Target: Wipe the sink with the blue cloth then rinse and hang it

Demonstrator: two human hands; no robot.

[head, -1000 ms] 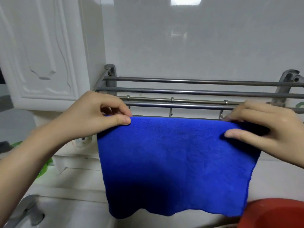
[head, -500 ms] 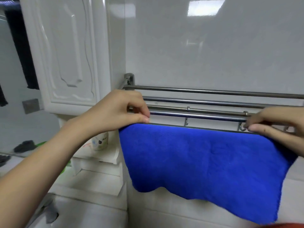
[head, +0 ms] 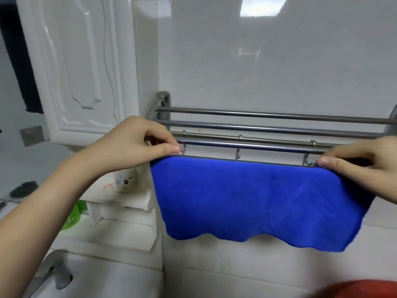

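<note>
The blue cloth (head: 257, 198) hangs spread out flat, its top edge level with the lowest front bar of a steel towel rack (head: 268, 125) on the tiled wall. My left hand (head: 133, 147) pinches the cloth's top left corner against that bar. At the far right, my right hand (head: 361, 166) pinches the top right corner. The cloth's wavy lower edge hangs free in front of the wall. A corner of the white sink (head: 103, 280) with a chrome tap (head: 53, 269) shows at the bottom left.
A white cabinet door (head: 79, 67) stands left of the rack. Below it a small white shelf (head: 129, 201) carries a white cup (head: 125, 179), with a green object (head: 73, 214) lower left. Small hooks hang under the rack. A red basin rim (head: 365, 289) shows bottom right.
Both hands have raised the cloth's top edge up to the rack's lowest bar. The camera view has shifted, so the rack sits lower and further right than a second ago.
</note>
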